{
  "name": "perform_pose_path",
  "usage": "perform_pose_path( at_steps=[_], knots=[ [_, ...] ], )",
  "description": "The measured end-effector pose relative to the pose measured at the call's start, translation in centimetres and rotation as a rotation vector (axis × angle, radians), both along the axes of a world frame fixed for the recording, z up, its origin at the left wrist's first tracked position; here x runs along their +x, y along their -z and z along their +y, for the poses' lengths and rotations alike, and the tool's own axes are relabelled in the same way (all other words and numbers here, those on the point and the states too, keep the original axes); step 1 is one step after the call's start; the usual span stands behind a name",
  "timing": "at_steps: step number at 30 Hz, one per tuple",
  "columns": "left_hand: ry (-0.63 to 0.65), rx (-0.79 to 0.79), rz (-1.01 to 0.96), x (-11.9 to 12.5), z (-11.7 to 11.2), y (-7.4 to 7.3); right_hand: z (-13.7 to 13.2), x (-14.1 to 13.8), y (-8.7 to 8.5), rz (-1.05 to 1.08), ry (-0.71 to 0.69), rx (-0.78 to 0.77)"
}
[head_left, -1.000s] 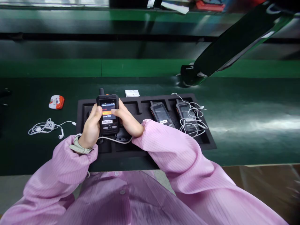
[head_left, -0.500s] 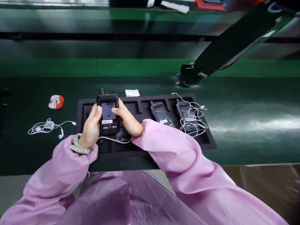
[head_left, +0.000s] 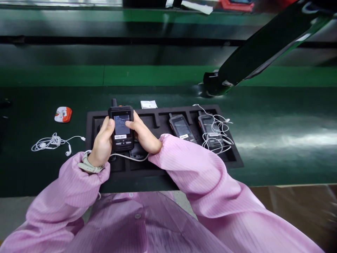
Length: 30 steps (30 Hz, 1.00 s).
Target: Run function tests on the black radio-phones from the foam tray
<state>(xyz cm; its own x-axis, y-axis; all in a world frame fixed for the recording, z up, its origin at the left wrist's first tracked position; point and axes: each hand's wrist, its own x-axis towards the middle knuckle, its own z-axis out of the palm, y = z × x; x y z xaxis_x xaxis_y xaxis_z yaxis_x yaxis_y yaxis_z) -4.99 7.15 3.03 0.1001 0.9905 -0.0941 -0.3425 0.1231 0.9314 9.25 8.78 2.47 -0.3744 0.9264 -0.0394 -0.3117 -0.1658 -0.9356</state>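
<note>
A black handheld radio (head_left: 122,126) with a stubby antenna and a lit screen of small text is held upright above the tray. My left hand (head_left: 102,142) grips its left side, the thumb along the edge of the front. Around the right side is my right hand (head_left: 144,135), its thumb on the screen; its other fingers are mostly hidden behind the radio. A white cable (head_left: 129,157) runs below the radio between my wrists. Under my hands lies the black compartment tray (head_left: 163,112). Two more radios rest in it: one in the middle (head_left: 181,128), one at right (head_left: 212,128).
Tangled white earphones (head_left: 222,135) lie over the rightmost radio. Another coiled pair of earphones (head_left: 52,141) lies left of the tray, below a red and white object (head_left: 63,115). A small white packet (head_left: 149,104) sits behind the tray. A dark slanting post (head_left: 252,52) stands at back right.
A small grey oval low on the held radio's screen has disappeared. A seam in the green strip behind the table has shifted slightly left. Both hands stay in place.
</note>
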Motion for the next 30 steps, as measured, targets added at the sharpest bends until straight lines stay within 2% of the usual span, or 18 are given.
perform_pose_path(
  at_steps=[30],
  knots=[
    [-0.005, -0.024, -0.036, 0.04, 0.09, 0.02, -0.01, -0.23, -0.58, 0.011, 0.014, -0.023]
  ],
)
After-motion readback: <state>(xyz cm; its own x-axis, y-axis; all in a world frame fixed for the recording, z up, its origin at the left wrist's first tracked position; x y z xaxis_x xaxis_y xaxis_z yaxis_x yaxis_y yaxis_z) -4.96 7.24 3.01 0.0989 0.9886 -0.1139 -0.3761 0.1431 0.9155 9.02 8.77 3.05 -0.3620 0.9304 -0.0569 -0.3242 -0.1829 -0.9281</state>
